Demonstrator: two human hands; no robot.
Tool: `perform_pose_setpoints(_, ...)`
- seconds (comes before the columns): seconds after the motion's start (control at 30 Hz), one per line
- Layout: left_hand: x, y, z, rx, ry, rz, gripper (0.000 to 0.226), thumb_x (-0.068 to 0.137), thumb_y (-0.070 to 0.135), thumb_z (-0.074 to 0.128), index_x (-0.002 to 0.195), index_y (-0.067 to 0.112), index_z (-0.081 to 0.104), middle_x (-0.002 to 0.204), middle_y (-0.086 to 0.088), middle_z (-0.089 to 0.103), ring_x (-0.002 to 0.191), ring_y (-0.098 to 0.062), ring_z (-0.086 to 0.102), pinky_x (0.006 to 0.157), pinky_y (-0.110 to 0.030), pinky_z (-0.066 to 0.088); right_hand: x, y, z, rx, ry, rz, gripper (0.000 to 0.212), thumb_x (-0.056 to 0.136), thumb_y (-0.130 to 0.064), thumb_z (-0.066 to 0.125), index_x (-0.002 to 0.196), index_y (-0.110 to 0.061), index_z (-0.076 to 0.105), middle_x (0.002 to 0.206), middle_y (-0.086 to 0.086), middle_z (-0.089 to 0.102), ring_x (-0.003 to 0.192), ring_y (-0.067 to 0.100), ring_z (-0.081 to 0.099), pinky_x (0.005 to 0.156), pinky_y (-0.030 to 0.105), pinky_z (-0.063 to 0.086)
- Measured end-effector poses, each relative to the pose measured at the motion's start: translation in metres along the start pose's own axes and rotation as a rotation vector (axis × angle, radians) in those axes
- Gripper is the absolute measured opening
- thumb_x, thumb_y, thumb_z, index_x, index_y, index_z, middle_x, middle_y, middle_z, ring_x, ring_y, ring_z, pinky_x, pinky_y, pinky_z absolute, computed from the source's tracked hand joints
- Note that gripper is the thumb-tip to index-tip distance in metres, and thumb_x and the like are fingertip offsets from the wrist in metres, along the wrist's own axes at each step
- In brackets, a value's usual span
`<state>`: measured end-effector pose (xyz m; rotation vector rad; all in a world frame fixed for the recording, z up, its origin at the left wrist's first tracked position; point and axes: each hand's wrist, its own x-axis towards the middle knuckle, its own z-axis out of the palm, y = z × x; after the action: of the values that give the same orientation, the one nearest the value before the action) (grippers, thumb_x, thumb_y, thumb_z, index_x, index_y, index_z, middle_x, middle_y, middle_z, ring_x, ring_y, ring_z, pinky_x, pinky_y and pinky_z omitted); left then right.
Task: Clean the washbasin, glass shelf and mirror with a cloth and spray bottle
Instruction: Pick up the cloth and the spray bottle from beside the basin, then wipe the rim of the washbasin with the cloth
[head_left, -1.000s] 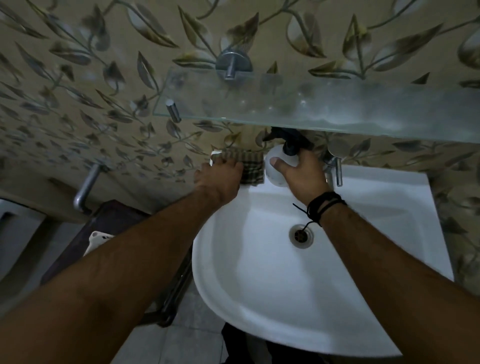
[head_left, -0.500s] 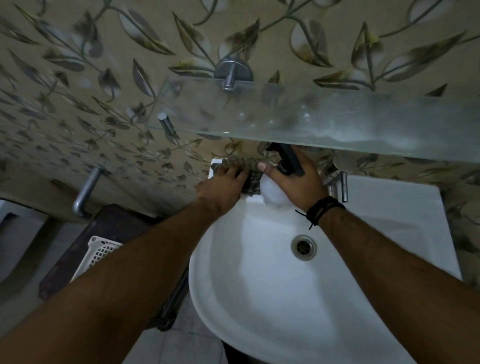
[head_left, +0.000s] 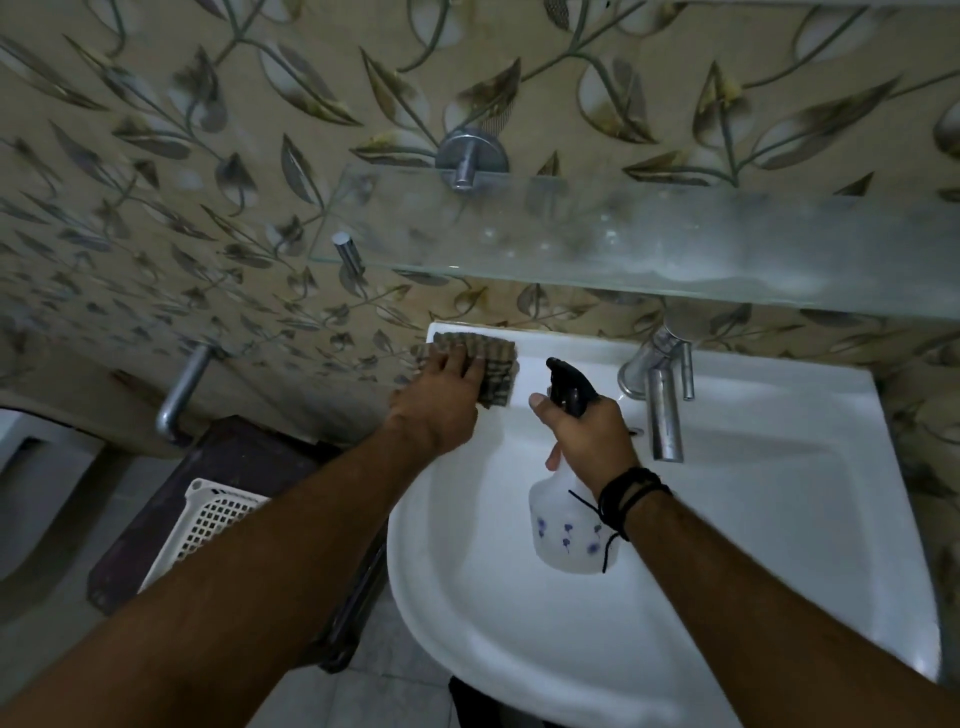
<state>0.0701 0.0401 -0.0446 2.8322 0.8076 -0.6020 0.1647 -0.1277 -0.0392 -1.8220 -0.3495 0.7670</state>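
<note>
Under left hand (head_left: 441, 400): cloth (head_left: 493, 371)

White washbasin (head_left: 779, 519) carries a checked cloth (head_left: 496, 371) flat on its back-left corner ledge. Above it, the glass shelf (head_left: 675, 244) juts from the leaf-patterned wall, misted with droplets.

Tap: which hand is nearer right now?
Right. The right hand grips the spray bottle just left of the tap, over the basin. The left hand presses the cloth on the basin's far-left corner, farther from the tap.
</note>
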Motion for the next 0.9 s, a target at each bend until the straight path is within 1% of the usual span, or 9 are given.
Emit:
perform_pose_setpoints(0.1,0.003,0.003,0.003,-0.017,-0.010,-0.004,0.072,0.102,0.031,0.038,0.162,0.017,0.000,0.170,-0.013,0.001,0.154,-0.039,0.005,0.115,-0.064,0.030,0.002,-0.002,-0.002,-0.017,0.003,0.087,0.046,0.096,-0.029,0.072,0.142,-0.031,0.063,0.084,-0.004,0.068,0.034,0.016,0.057,0.061,0.025,0.054)
perform_pose_setpoints(0.23,0.006,0.004,0.008,-0.009,-0.045,-0.007,0.073,0.102,0.030,0.035,0.161,0.015,-0.005,0.170,-0.013,-0.002,0.155,-0.037,0.001,0.119,-0.061,0.024,0.004,-0.002,-0.008,-0.054,-0.001,0.123,0.049,0.097,-0.033,0.070,0.145,-0.035,0.061,0.097,-0.003,0.071,0.037,0.015,0.061,0.065,0.025,0.050)
perform_pose_setpoints(0.3,0.006,0.005,0.008,-0.014,-0.055,-0.009,0.074,0.101,0.028,0.035,0.161,0.015,-0.007,0.170,-0.012,-0.004,0.155,-0.037,-0.001,0.120,-0.060,0.022,0.005,0.000,-0.010,-0.062,-0.005,0.145,0.048,0.097,-0.033,0.069,0.144,-0.033,0.062,0.097,0.001,0.073,0.037,0.016,0.060,0.060,0.023,0.050)
perform_pose_setpoints(0.43,0.005,0.004,0.009,-0.015,-0.049,-0.003,0.073,0.102,0.027,0.034,0.161,0.014,-0.007,0.170,-0.013,-0.004,0.155,-0.038,-0.001,0.121,-0.060,0.019,0.005,0.001,-0.011,-0.007,0.012,0.194,0.040,0.097,-0.028,0.070,0.137,-0.023,0.067,0.081,0.011,0.066,0.034,0.016,0.050,0.046,0.022,0.049)
perform_pose_setpoints(0.57,0.008,0.007,0.007,-0.056,-0.040,-0.005,0.070,0.104,0.031,0.033,0.161,0.015,-0.006,0.169,-0.013,-0.007,0.155,-0.038,-0.003,0.123,-0.059,0.014,-0.003,-0.001,-0.015,0.012,0.041,0.202,0.033,0.095,-0.028,0.073,0.127,-0.019,0.070,0.075,0.010,0.061,0.031,0.015,0.049,0.046,0.021,0.047)
perform_pose_setpoints(0.67,0.015,0.015,0.006,-0.090,-0.033,-0.012,0.071,0.104,0.029,0.034,0.161,0.015,-0.007,0.168,-0.018,-0.011,0.154,-0.043,-0.007,0.123,-0.060,0.009,-0.015,-0.002,-0.016,0.034,0.032,0.179,0.032,0.094,-0.033,0.075,0.125,-0.030,0.067,0.083,0.005,0.069,0.033,0.016,0.051,0.052,0.023,0.050)
perform_pose_setpoints(0.73,0.017,0.027,0.009,-0.122,-0.021,-0.021,0.074,0.103,0.027,0.036,0.161,0.017,-0.010,0.167,-0.019,-0.015,0.152,-0.045,-0.012,0.120,-0.067,0.012,-0.026,-0.004,-0.018,0.034,0.038,0.160,0.025,0.094,-0.033,0.075,0.117,-0.032,0.068,0.086,0.004,0.071,0.035,0.017,0.052,0.051,0.021,0.050)
perform_pose_setpoints(0.83,0.017,0.058,0.010,-0.169,-0.010,0.021,0.079,0.102,0.030,0.042,0.160,0.025,-0.011,0.168,-0.013,-0.017,0.153,-0.042,-0.015,0.113,-0.074,0.021,-0.042,-0.004,-0.021,0.069,0.090,0.143,0.008,0.093,-0.033,0.076,0.094,-0.030,0.068,0.086,0.005,0.072,0.036,0.016,0.053,0.055,0.026,0.051)
perform_pose_setpoints(0.9,0.014,0.084,0.007,-0.165,-0.006,0.102,0.084,0.101,0.039,0.048,0.161,0.030,-0.010,0.169,-0.009,-0.016,0.153,-0.040,-0.015,0.112,-0.071,0.021,-0.051,0.001,-0.024,0.103,0.128,0.161,0.009,0.092,-0.034,0.077,0.095,-0.029,0.070,0.088,0.007,0.074,0.037,0.014,0.054,0.055,0.029,0.050)
